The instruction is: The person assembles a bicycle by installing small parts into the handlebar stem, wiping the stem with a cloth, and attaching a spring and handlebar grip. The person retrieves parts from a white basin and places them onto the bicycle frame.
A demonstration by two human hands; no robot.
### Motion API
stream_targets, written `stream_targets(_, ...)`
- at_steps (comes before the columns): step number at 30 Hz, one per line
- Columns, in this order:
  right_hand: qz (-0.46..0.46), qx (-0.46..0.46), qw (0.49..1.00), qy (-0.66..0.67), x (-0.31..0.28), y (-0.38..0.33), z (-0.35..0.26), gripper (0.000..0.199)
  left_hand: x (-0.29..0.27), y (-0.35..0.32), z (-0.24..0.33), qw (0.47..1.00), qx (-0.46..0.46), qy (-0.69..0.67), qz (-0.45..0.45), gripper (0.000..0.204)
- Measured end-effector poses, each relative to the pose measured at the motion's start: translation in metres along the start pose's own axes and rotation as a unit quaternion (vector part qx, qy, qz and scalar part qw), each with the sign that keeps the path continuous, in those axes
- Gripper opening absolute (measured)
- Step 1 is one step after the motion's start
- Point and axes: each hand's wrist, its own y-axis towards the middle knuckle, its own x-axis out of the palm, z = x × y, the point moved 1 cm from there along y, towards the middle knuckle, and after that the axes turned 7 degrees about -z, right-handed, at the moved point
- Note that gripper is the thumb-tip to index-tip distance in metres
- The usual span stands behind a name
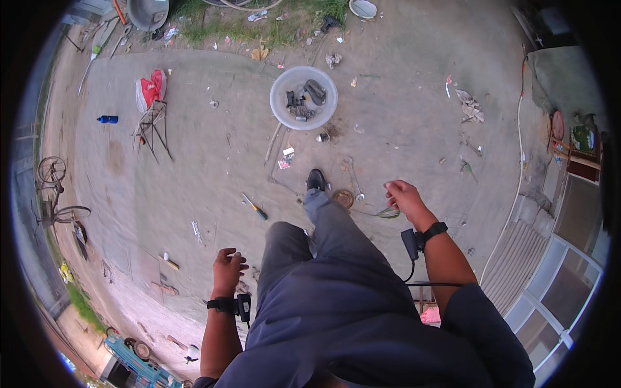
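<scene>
My left hand [229, 271] hangs at the left of my legs, its fingers loosely bent and apart with nothing visible in them. Held out to the right, my right hand [407, 202] has its fingers curled together; whatever may be inside is hidden. Thin green blades [388, 213] show just below it, and I cannot tell if they touch. Nearest to it on the ground are a metal wrench [359, 195] and a round brown disc [343, 199]. A screwdriver [256, 207] with a yellow and black handle lies left of my knee.
Dark metal parts fill a pale basin [278, 108] ahead. A small stand [152, 123] carries a red and white bag [152, 88]. Other items are a blue bottle [108, 119], a hammer [169, 261], spanners [196, 231], a bicycle [55, 187] and a pale hose [519, 142].
</scene>
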Motion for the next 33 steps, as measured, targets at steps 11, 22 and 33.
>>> stream_targets(11,0.111,0.124,0.973,0.158,0.001,-0.012,-0.027,0.036,-0.057,0.086,0.136,0.989,0.021,0.137,-0.058,0.035)
stream_targets(22,0.235,0.199,0.889,0.34,0.136,-0.067,-0.046,0.036,-0.122,0.223,0.307,0.946,0.082,0.268,-0.16,0.035)
stream_targets(33,0.194,0.109,0.897,0.381,0.265,-0.042,-0.126,0.038,-0.175,0.282,0.389,0.911,0.093,0.351,-0.194,0.036)
